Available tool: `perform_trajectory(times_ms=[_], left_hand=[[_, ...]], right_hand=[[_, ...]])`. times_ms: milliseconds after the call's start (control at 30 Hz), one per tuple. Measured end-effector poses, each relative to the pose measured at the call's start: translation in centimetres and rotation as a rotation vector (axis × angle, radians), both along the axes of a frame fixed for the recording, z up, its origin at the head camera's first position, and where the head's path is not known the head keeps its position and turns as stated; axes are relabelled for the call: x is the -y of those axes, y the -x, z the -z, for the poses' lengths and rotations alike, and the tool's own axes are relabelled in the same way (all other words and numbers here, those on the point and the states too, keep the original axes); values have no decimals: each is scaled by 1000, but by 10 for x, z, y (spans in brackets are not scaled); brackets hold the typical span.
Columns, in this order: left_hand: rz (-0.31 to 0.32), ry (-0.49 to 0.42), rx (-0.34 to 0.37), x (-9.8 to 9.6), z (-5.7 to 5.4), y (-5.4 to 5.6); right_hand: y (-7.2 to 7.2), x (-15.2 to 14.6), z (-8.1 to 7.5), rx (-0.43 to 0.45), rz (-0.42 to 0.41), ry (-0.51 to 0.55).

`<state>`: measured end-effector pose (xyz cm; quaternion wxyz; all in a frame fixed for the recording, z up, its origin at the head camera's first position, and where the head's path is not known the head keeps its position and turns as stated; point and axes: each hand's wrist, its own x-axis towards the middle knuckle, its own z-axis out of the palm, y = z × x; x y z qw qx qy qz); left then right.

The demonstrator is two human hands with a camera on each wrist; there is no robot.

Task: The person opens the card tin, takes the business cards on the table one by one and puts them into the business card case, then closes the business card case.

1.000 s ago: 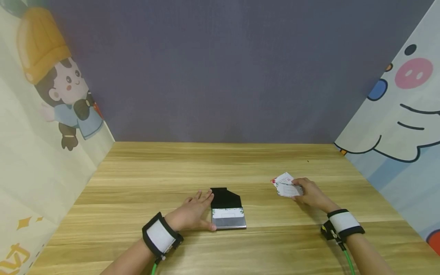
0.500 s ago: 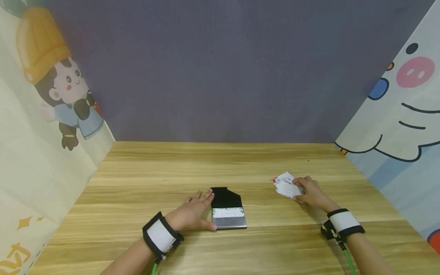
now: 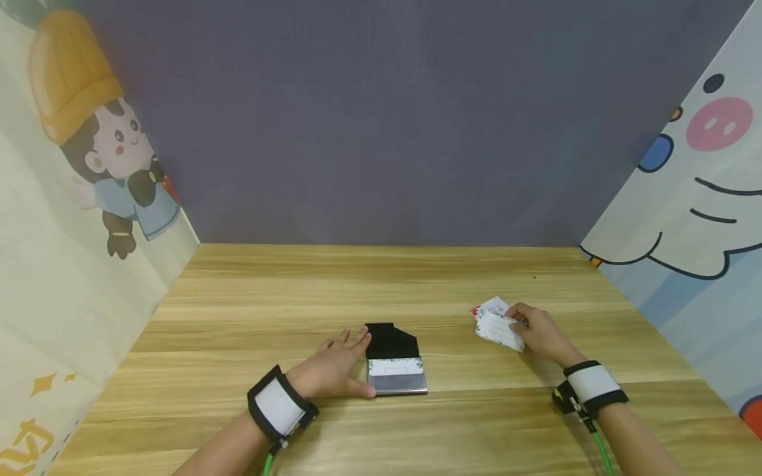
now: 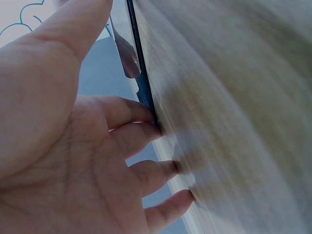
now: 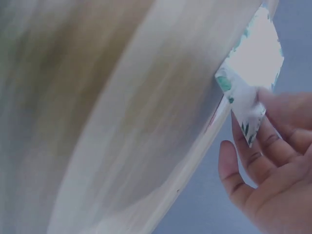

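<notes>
A business card case [image 3: 396, 385] lies with its black flap [image 3: 389, 340] folded back, and a white card with a leafy edge [image 3: 394, 365] shows in its metal pocket. My left hand [image 3: 333, 371] rests at the case's left side, fingers extended and thumb at the near corner. Its fingertips meet the table and the flap edge in the left wrist view. To the right, my right hand [image 3: 540, 336] pinches a white leaf-bordered card [image 3: 499, 330] by its right end, thumb on top. In the right wrist view this card [image 5: 253, 58] slants up. Under its far side lies another card with red flowers [image 3: 491, 305].
The wooden tabletop [image 3: 286, 284] ends at a dark grey wall panel [image 3: 381, 132]. Cartoon-printed sheets stand on both sides. Wrist straps with green cables are on both wrists, and a tiny dark speck [image 3: 534, 277] lies at the back right.
The right thumb and fingers have closed on the upper card, which has turned and slid slightly toward me off the card beneath. My left hand and the case have stayed put.
</notes>
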<state>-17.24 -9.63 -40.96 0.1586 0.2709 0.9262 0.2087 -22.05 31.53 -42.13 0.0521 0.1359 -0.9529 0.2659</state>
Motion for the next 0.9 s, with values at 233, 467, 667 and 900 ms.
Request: perform_trajectory(times_ms=[233, 467, 667, 900], left_hand=[[-3, 5, 2, 0, -1, -1], [-3, 2, 7, -1, -3, -1], [-4, -3, 6, 0, -3, -2], [-2, -3, 10, 0, -2, -1]], right_hand=[[-2, 14, -8, -62, -11, 0], [-5, 36, -15, -47, -56, 7], [-7, 57, -19, -81, -111, 11], [-10, 82, -22, -123, -193, 53]])
